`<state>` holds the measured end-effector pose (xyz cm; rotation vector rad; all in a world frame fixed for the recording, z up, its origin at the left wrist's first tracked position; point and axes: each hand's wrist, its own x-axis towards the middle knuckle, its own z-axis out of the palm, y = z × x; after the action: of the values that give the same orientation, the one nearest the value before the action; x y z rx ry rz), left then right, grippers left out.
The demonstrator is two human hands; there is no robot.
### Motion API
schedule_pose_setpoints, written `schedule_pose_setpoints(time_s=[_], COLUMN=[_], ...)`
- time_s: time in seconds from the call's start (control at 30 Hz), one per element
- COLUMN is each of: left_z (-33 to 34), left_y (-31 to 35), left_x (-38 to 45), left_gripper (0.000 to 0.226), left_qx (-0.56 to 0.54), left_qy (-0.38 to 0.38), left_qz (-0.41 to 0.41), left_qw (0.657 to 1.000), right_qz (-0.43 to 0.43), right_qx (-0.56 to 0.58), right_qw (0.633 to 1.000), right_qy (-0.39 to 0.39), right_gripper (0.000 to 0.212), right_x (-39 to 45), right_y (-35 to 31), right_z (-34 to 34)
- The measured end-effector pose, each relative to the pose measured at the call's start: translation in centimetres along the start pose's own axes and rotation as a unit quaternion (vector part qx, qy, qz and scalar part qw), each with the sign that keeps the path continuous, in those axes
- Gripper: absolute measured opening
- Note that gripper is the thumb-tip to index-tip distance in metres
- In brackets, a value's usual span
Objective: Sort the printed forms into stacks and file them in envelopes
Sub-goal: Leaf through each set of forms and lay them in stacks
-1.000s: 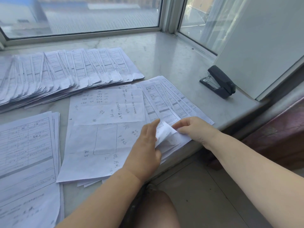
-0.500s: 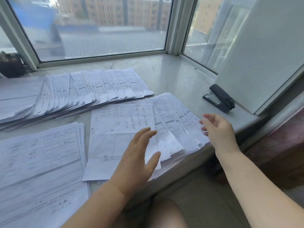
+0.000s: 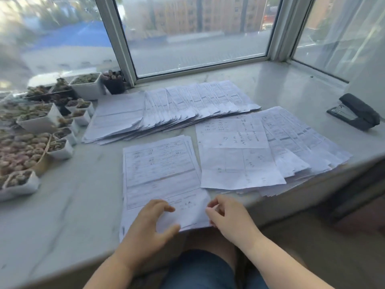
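**Desk:** What are the hands doing at the bottom centre of the frame?

**Photographer:** The left hand (image 3: 151, 223) is resting on the near end of a stack of white printed forms (image 3: 160, 174) on the pale marble tabletop (image 3: 68, 215), fingers loosely curved, thumb out toward the sheet's lower edge. The right hand (image 3: 230, 217) is sitting at the stack's lower right corner, fingers curled; whether it is pinching the paper I cannot tell.

**Desk:** And the other paperwork?

**Photographer:** A fanned row of white forms (image 3: 187, 105) is lying across the middle of the frame, below the window. A second fanned pile, topped by white handwritten sheets (image 3: 235, 151), is lying at centre right, just beside the near stack.

**Desk:** Anything else showing?

**Photographer:** A black stapler (image 3: 354, 111) is sitting at the right edge, and small white square pots of succulents (image 3: 41, 122) are crowding the left side.
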<state>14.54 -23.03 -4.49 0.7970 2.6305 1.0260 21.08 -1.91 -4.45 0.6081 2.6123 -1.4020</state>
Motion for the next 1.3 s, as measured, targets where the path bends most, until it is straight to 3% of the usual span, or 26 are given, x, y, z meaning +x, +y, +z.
schedule_pose_setpoints(time_s=[0.1,0.3,0.47,0.6,0.8,0.97,1.13,1.3], left_z=[0.5,1.4,1.6,1.5,1.4,1.9,1.9,2.4], left_y=[-0.9,-1.1,-1.5,-2.0,-1.0,-1.0,-1.4,-1.1], left_x=[-0.8,-0.7,-0.7,-1.0,-0.1,0.3,0.3,-0.3], left_gripper=[0.040,0.036,0.033,0.032,0.030,0.034,0.037,0.014], left_qx=[0.017,0.062,0.059,0.050,0.003,0.006,0.017,-0.005], left_qy=[-0.007,0.033,0.033,0.022,0.026,0.000,-0.017,0.050], left_qz=[0.009,0.033,0.031,0.036,0.035,0.042,0.051,0.067], left_qw=[1.000,0.997,0.997,0.998,0.999,0.999,0.998,0.996], right_qz=[0.005,0.100,0.052,0.073,0.064,0.100,0.138,0.119], right_qx=[-0.065,0.064,-0.094,0.109,0.194,0.332,0.361,0.346], right_qw=[0.997,0.993,0.993,0.991,0.973,0.924,0.909,0.918], right_qy=[0.035,0.028,0.049,-0.012,-0.106,-0.159,-0.155,-0.154], right_gripper=[0.007,0.007,0.016,0.027,0.043,0.018,0.023,0.023], right_x=[0.4,1.0,0.6,0.2,-0.1,0.3,0.7,0.5], right_y=[0.1,0.1,0.6,0.1,-0.1,-0.2,0.1,0.7], right_z=[0.6,-0.1,-0.3,1.0,2.4,1.9,1.6,1.7])
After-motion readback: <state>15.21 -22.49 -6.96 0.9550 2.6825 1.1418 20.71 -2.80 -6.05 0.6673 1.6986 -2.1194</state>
